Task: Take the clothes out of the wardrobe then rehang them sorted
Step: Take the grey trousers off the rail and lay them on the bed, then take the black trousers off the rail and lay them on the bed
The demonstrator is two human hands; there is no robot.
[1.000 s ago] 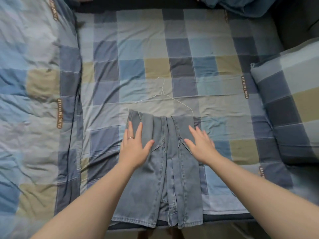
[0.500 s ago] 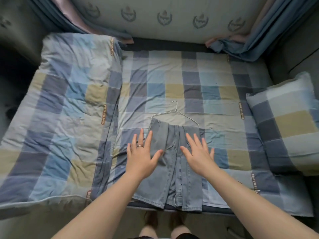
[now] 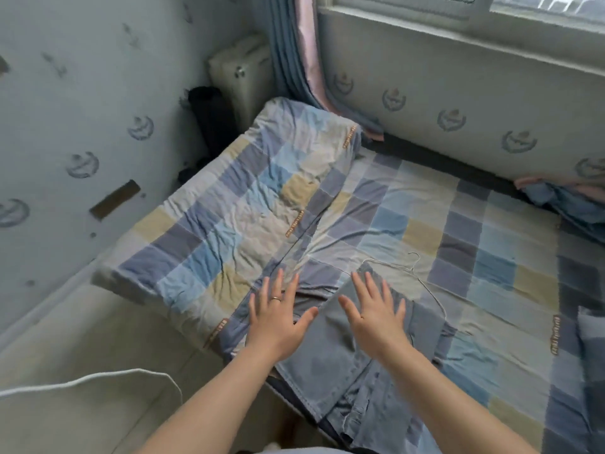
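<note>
Smoothing the folded jeans on the bed, with a wire hanger at their far fold: my left hand and right hand are flat, fingers spread, gripping nothing. I should press evenly outward so the fold sits square. Count: one pair of jeans, one hanger.

jeans: faded denim cloth, matt
hanger: thin bare metal wire
bed sheet: soft matt cloth, creased
ring: shiny metal
</note>
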